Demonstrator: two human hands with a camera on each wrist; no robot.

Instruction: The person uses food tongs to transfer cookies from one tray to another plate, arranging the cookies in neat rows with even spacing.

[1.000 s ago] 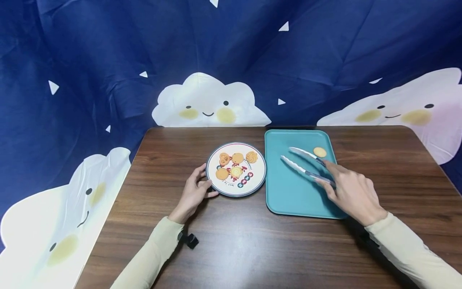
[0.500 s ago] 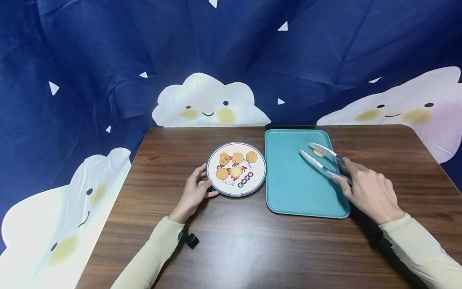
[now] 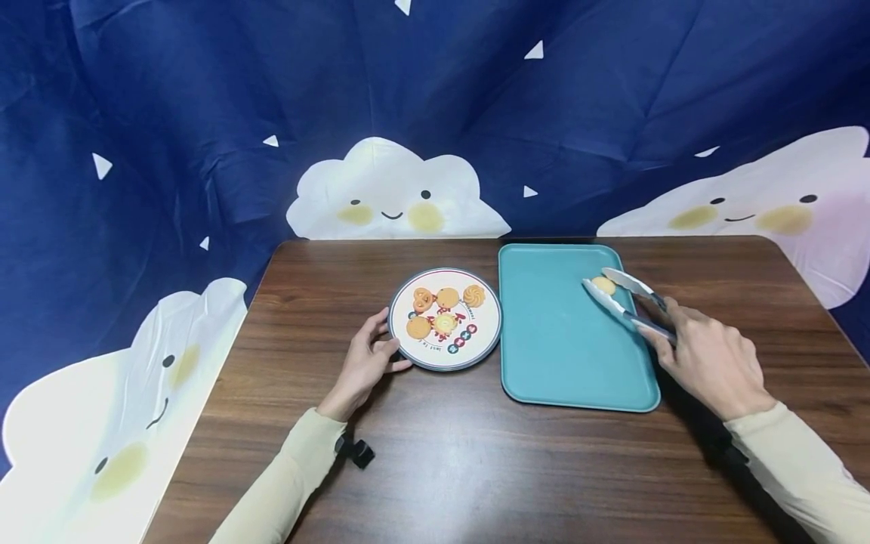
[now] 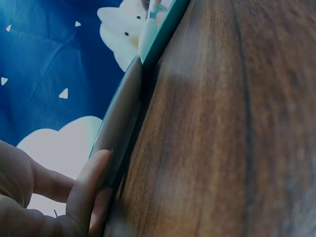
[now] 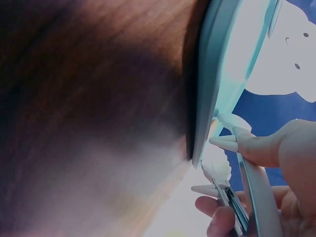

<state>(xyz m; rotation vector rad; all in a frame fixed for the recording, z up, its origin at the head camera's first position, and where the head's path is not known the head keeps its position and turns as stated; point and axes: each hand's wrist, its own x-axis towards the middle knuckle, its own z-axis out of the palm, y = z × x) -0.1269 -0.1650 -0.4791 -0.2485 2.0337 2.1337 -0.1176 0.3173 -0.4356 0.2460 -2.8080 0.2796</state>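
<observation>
In the head view, my right hand (image 3: 711, 363) holds metal tongs (image 3: 615, 306) with dark handles. Their arms are spread, one on each side of a small round cookie (image 3: 603, 285) at the far right of the teal tray (image 3: 578, 363). The right wrist view shows thumb and fingers on opposite arms of the tongs (image 5: 256, 192). My left hand (image 3: 363, 364) grips the left rim of a white plate (image 3: 485, 332) with a dark blue edge; fingertips press its side in the left wrist view. Several cookies (image 3: 418, 327) lie on the plate, one pretzel-shaped, one swirled.
Plate and tray stand side by side on a brown wooden table (image 3: 435, 468). Behind the table hangs a blue cloth (image 3: 435, 91) with white clouds. A small black device (image 3: 362, 453) sits at my left wrist.
My right hand has carried the tongs rightward across the tray, so that their tips now stand on either side of the cookie. My left hand and the plate have stayed still.
</observation>
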